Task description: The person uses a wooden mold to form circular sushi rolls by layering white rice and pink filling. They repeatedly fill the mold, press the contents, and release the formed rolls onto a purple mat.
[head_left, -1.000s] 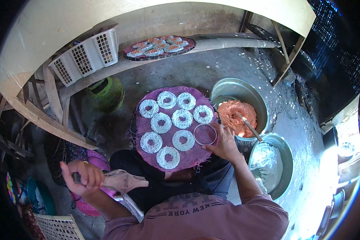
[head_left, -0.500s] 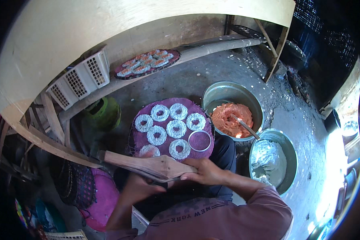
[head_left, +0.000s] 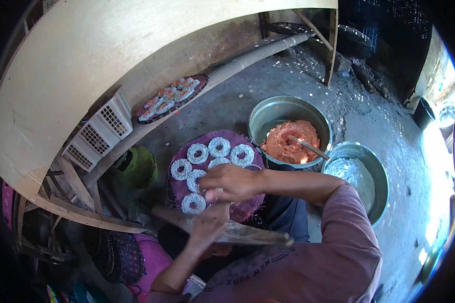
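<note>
We see the left hand (head_left: 210,226) closed around a long wooden tool (head_left: 253,234), which lies across the palm and stretches to either side of it, its left end blurred by motion. Just beyond the left hand, we see the right hand (head_left: 232,182) with its fingers bent, held over the white rings (head_left: 225,148); we cannot tell whether it grips anything or touches the things below. The rings lie ahead of the right hand and to its left, some partly hidden by it, and a thin hoop (head_left: 253,164) shows only its edge beside the right wrist.

Under the hands we find the round purple tray (head_left: 247,208), with dark trousers (head_left: 288,217) showing to its right. Farther right of the right hand stand a basin (head_left: 256,118) of orange paste (head_left: 287,142) with a stick (head_left: 311,147) in it, and nearer the elbow a second basin (head_left: 384,184) of white paste (head_left: 358,177).

Well beyond the hands, over the concrete floor (head_left: 227,108), we see a second tray (head_left: 202,82) of orange-topped rings and, left of it, a white crate (head_left: 97,132).
</note>
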The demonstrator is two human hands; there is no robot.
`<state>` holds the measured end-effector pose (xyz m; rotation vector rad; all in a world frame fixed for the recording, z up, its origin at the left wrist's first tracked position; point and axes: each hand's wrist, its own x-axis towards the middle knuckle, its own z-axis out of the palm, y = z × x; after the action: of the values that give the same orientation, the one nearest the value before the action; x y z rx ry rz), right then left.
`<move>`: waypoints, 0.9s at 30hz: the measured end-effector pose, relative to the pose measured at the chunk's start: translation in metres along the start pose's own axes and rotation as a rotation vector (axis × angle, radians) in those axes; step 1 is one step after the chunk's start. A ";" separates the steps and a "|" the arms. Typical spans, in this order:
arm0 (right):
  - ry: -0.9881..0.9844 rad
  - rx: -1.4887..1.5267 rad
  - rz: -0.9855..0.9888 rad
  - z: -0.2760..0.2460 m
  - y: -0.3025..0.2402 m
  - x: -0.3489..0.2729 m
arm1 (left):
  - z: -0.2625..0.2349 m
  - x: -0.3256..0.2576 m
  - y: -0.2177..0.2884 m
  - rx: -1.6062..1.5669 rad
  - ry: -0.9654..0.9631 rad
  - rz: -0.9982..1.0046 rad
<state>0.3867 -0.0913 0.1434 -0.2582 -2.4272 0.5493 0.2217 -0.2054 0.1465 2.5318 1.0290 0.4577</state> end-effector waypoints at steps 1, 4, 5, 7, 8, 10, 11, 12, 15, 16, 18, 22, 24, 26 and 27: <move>0.188 -0.090 -0.243 -0.006 -0.015 0.013 | -0.008 0.008 0.001 0.012 0.024 0.048; -0.032 0.247 -0.438 -0.016 -0.080 0.040 | -0.027 0.028 0.003 0.023 0.093 0.169; -0.125 0.377 -0.382 -0.022 -0.098 0.043 | -0.032 0.036 0.005 0.031 0.122 0.204; -0.345 0.318 -0.230 -0.036 -0.119 0.046 | -0.039 0.049 0.008 0.026 0.159 0.260; -0.469 0.128 -0.135 -0.043 -0.124 0.043 | -0.041 0.055 0.009 0.025 0.180 0.287; -0.438 0.035 -0.082 -0.047 -0.127 0.042 | -0.040 0.057 0.010 -0.006 0.200 0.333; -0.285 0.134 -0.126 -0.047 -0.126 0.042 | -0.041 0.053 0.006 -0.027 0.206 0.353; -0.207 0.234 -0.128 -0.048 -0.125 0.042 | -0.041 0.045 0.002 -0.051 0.205 0.363; -0.151 0.731 0.380 -0.061 -0.116 0.039 | -0.046 0.000 -0.027 -0.104 0.148 0.275; -0.235 0.450 0.527 -0.080 -0.109 0.027 | -0.052 -0.015 -0.043 -0.112 0.058 0.118; 0.455 0.032 0.120 -0.114 -0.096 0.008 | -0.065 -0.035 -0.077 -0.006 0.097 -0.110; 1.350 0.471 -0.007 -0.144 -0.055 -0.015 | -0.049 -0.022 -0.095 -1.226 0.671 -0.114; 1.791 0.513 0.244 -0.118 -0.036 -0.004 | -0.020 0.015 -0.080 -1.427 1.023 0.085; 1.823 0.658 0.274 -0.065 -0.023 0.013 | -0.026 0.040 -0.075 -1.459 1.133 0.206; 1.694 0.819 0.212 -0.033 -0.023 0.012 | -0.046 0.041 -0.079 -1.015 1.234 0.183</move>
<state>0.3962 -0.0976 0.1836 -0.3805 -0.4763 0.8425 0.1833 -0.1134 0.1576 1.2592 0.5455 2.0749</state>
